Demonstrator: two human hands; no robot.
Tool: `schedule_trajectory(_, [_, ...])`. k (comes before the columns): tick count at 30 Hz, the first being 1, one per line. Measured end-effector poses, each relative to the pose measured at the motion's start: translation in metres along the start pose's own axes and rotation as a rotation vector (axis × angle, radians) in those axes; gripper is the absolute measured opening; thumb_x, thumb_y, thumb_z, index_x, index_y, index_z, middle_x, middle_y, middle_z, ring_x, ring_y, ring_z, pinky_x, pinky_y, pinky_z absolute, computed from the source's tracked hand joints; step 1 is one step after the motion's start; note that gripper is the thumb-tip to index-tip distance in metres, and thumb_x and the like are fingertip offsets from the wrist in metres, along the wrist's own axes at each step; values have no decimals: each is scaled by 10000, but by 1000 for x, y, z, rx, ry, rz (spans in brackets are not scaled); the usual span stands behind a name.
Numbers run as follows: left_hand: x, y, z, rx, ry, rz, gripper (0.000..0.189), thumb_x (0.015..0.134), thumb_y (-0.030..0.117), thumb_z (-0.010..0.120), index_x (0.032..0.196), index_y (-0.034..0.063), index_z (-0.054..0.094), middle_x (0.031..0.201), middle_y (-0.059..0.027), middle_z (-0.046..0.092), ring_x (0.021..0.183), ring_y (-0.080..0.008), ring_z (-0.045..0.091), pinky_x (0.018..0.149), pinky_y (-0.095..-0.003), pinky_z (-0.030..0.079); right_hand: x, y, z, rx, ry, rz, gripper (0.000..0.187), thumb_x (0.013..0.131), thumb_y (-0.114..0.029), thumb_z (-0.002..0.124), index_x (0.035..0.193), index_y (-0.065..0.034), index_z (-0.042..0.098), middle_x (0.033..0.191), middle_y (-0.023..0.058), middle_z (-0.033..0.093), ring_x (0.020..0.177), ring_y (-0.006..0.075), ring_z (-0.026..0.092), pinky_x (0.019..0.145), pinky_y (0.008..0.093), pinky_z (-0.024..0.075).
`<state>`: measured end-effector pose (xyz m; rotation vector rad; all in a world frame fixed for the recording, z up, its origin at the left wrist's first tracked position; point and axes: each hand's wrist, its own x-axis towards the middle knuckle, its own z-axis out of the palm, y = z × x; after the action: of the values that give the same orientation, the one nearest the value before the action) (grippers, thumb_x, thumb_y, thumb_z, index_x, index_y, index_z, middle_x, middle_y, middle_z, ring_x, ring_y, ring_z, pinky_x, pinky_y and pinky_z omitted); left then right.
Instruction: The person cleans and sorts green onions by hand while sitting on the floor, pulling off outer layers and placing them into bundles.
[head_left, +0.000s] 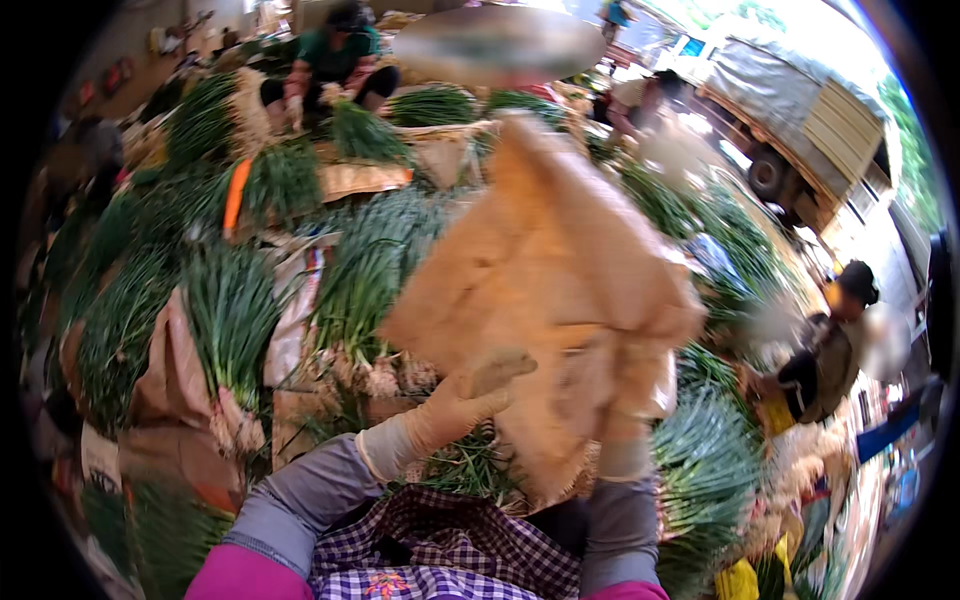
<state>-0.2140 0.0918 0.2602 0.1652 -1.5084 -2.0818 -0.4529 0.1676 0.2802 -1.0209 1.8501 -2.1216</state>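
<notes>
An orange-brown woven sack (555, 277), blurred by motion, is spread up in front of me. My left hand (457, 405), in a pale glove with a dirty palm, is at the sack's lower left edge with its fingers apart; whether it touches the sack I cannot tell. At the sack's lower right, my gloved right hand (626, 420) is mostly hidden by folds of the fabric, so its fingers do not show. Below the sack, loose green leaves (469, 465) lie before my checked apron (442, 532).
Bunches of green onions (232, 315) lie on the left, with more (705, 457) on the right. One person (337, 60) crouches at the back left, another (637, 105) bends at the back right, and a third (825, 352) is at the right. A covered truck (795, 112) stands beyond.
</notes>
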Motion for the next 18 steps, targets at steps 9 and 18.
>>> schedule_trajectory(9, [-34, 21, -92, 512, 141, -264, 398, 919, 157, 505, 1276, 10, 410, 1138, -136, 586, 1064, -215, 550, 927, -346, 444, 113, 6, -161, -348, 625, 180, 363, 923, -275, 460, 1001, 63, 566, 893, 167, 630, 766, 278, 624, 693, 374, 522])
schedule_trajectory(18, [-81, 12, -183, 164, 908, -259, 342, 903, 207, 517, 1187, 21, 484, 1013, -83, 643, 879, -138, 607, 786, -284, 475, 82, 223, -100, -1316, -397, 343, 456, 907, -359, 457, 1055, 63, 549, 940, 183, 626, 803, 294, 623, 736, 394, 499])
